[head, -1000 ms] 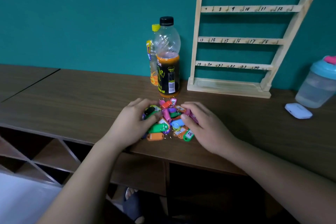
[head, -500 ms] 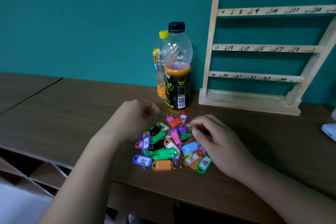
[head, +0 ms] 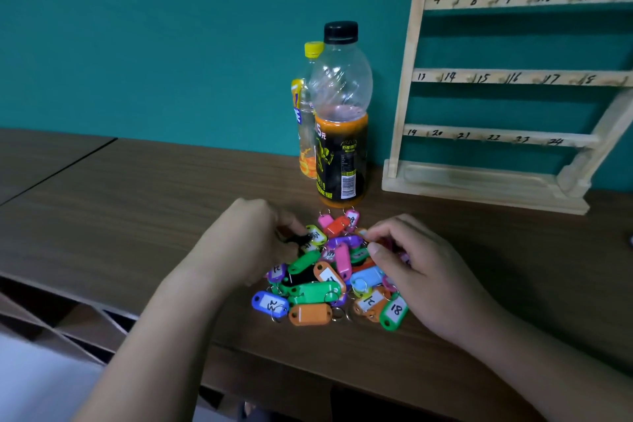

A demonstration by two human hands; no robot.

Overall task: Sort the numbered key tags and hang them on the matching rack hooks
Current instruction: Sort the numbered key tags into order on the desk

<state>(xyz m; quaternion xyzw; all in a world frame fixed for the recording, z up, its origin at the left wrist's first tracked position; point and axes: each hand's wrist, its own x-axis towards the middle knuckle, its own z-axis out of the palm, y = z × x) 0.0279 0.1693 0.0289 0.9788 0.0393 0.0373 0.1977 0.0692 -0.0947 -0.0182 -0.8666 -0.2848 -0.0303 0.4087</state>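
Showing "18", a green tag lies beside the right hand.

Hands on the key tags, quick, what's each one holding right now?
Left hand: pinches a black tag.
Right hand: fingers curled into the tag pile; grip cannot be told.

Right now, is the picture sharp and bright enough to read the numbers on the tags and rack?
Head view: dim, even light with no harsh glare; green tag 18 and the numbers on the rack are legible; left hand and right hand look slightly soft; the rack's right side is cropped.
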